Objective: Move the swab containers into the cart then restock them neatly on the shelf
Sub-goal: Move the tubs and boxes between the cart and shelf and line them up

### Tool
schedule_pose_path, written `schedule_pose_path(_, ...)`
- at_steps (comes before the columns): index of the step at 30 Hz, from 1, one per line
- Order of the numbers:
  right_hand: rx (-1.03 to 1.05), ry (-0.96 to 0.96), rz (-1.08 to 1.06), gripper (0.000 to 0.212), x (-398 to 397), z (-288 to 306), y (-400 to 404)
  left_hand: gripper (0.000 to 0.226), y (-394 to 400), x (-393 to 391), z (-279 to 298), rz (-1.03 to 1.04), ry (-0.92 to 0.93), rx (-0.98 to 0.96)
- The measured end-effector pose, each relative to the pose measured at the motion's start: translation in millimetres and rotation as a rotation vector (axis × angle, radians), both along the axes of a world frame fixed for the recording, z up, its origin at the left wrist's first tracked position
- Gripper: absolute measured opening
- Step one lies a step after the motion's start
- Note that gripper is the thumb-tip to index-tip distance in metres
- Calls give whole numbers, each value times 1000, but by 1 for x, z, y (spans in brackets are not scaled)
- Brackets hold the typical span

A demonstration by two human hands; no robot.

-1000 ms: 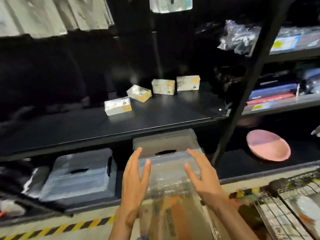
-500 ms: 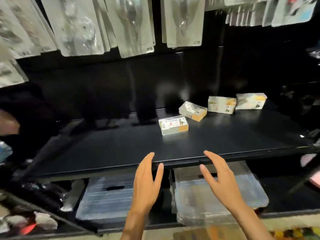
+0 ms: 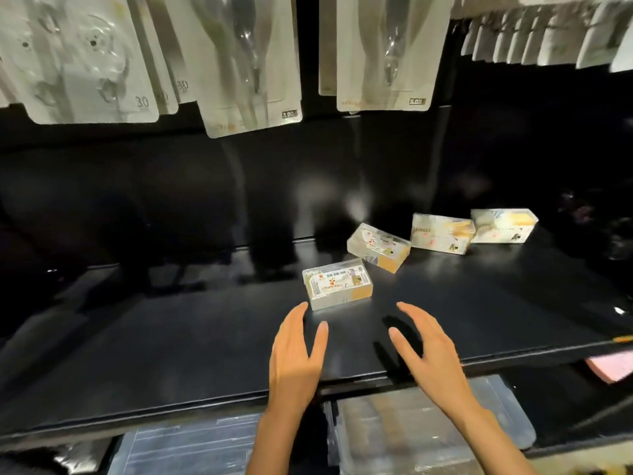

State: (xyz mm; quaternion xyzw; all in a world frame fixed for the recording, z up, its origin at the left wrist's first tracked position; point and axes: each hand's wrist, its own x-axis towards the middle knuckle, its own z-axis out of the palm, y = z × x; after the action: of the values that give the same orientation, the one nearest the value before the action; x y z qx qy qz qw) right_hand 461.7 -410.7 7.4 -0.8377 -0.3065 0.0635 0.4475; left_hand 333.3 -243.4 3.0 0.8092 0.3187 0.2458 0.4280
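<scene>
Several clear swab containers with printed labels lie scattered on a black shelf [image 3: 171, 344]. The nearest container [image 3: 337, 288] lies flat just beyond my fingertips. A second one [image 3: 379, 246] sits tilted behind it, and two more [image 3: 442, 233] [image 3: 503, 225] stand at the back right. My left hand [image 3: 295, 358] and my right hand [image 3: 430, 351] hover over the shelf's front part, palms facing each other, fingers spread, holding nothing. Neither hand touches a container. No cart is in view.
Blister-packed goods [image 3: 246, 60] hang from pegs above the shelf. Clear plastic lidded bins [image 3: 428, 430] sit on the lower shelf under my hands. A pink object [image 3: 613, 366] shows at the right edge.
The view has risen from the lower shelf to the swab shelf. Both hands have moved up and forward, from over the plastic bins to just short of the nearest container.
</scene>
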Motion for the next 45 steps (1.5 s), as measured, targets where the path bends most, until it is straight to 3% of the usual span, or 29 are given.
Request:
schedule_pose_path(5, -2, 60, 3, 46, 46, -9, 21, 49, 18, 40, -4, 91, 17, -67)
schedule_pose_path(9, -8, 89, 3, 48, 82, -16, 36, 32, 27, 69, -7, 194, -11, -74)
schedule_pose_path(15, 72, 271, -190, 61, 124, -26, 64, 26, 40, 101, -12, 272, 38, -149)
schedule_pose_path(21, -77, 343, -394, 77, 162, -21, 110, 60, 46, 130, -14, 300, 380, 21)
schedule_pose_path(26, -286, 279, -490, 75, 178, -16, 137, 63, 56, 133, -15, 290, 406, -34)
schedule_pose_path(32, -351, 316, -324, 57, 192, -18, 119, 54, 84, 110, -23, 243, 463, 17)
schedule_pose_path(37, -176, 392, -105, 35, 184, -19, 72, 40, 104, 95, -26, 226, 351, -103)
schedule_pose_path(39, -220, 411, -105, 46, 181, -21, 62, 45, 105, 95, -24, 246, 357, -121)
schedule_pose_path(42, -519, 350, -242, 85, 175, -21, 62, 66, 107, 99, -22, 285, 442, -147)
schedule_pose_path(45, -614, 307, -254, 87, 165, -15, 70, 61, 110, 105, -21, 285, 478, -191)
